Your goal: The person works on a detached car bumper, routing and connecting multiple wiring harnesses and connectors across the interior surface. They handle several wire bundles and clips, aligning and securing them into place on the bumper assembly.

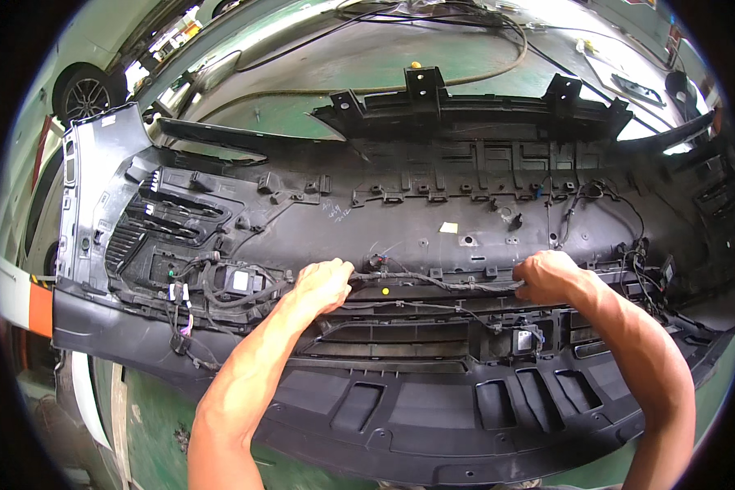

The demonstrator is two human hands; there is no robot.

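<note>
A large black plastic bumper point(441, 237) lies inner side up across the view, with a wiring harness point(433, 282) running along its middle. My left hand point(322, 286) is closed on the harness left of centre. My right hand point(547, 276) grips the same harness right of centre. Between them are a small connector point(377, 261) and a yellow dot point(385, 291). Sensor modules sit at the left point(241, 280) and below my right hand point(523, 340). A yellow label point(448, 227) is on the panel above the harness.
A white car with a dark wheel point(90, 98) stands at the upper left. Hoses point(482, 75) lie on the green floor point(294, 118) behind the bumper. An orange and white object point(37, 306) is at the left edge, and loose parts point(629, 86) lie at the upper right.
</note>
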